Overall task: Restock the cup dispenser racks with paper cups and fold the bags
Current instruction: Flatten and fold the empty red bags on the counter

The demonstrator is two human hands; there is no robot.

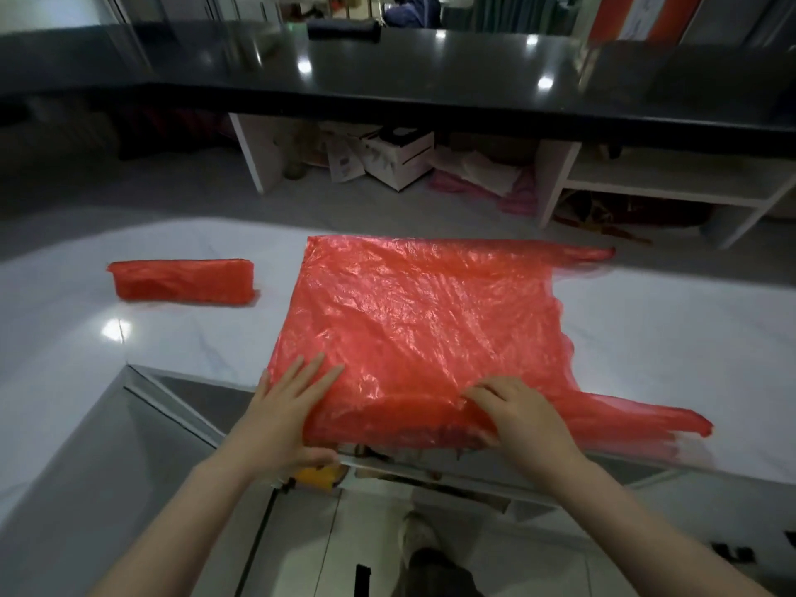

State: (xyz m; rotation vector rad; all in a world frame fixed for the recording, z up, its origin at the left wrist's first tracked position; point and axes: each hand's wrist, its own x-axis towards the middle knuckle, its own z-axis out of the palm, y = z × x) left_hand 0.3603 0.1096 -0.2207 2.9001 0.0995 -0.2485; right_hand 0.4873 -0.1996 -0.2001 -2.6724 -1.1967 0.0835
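A large red plastic bag [413, 321] lies spread flat on the white marble counter [646, 346], its two handles pointing right. Its near edge hangs over the counter's front edge. My left hand [286, 407] holds the bag's near left corner, fingers straight on top and thumb beneath. My right hand [521, 415] pinches the near edge of the bag with curled fingers, lifting a small fold. A second red bag [183, 280], folded into a long narrow strip, lies on the counter to the left.
A black glossy counter [430, 75] runs across the back, with white shelving [659, 183] and boxes beneath it. Below the counter's front edge I see a yellow object [318, 476] and the tiled floor.
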